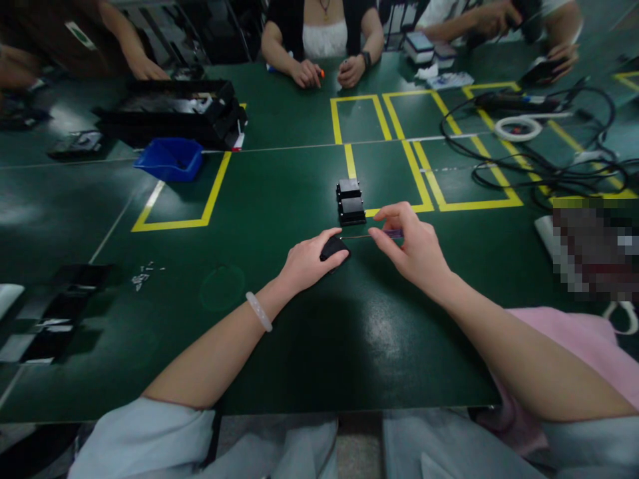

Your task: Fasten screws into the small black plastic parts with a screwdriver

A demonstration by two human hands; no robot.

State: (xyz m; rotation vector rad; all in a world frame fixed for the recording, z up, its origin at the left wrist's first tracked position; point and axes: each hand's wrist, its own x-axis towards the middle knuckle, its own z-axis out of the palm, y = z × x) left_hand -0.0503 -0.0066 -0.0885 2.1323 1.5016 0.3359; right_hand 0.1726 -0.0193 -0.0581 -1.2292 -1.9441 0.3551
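Note:
Near the middle of the green table, my left hand (310, 258) is closed around a small black part (333, 249), thumb on its near side and index finger on its far side. My right hand (407, 243) pinches the purple handle of a thin screwdriver (394, 233). The thin shaft points left, its tip at the right edge of the black part. Just beyond my hands lies a black block with two raised sections (351, 205), touched by neither hand. Small silver screws (142, 276) are scattered on the table to the left.
A blue bin (172, 159) and black trays (174, 110) stand at the back left. Flat dark pieces (62, 313) lie at the left. Coiled black cables (529, 159) spread at the right, with pink cloth (564, 339) nearer. Several people sit across the green table (289, 346).

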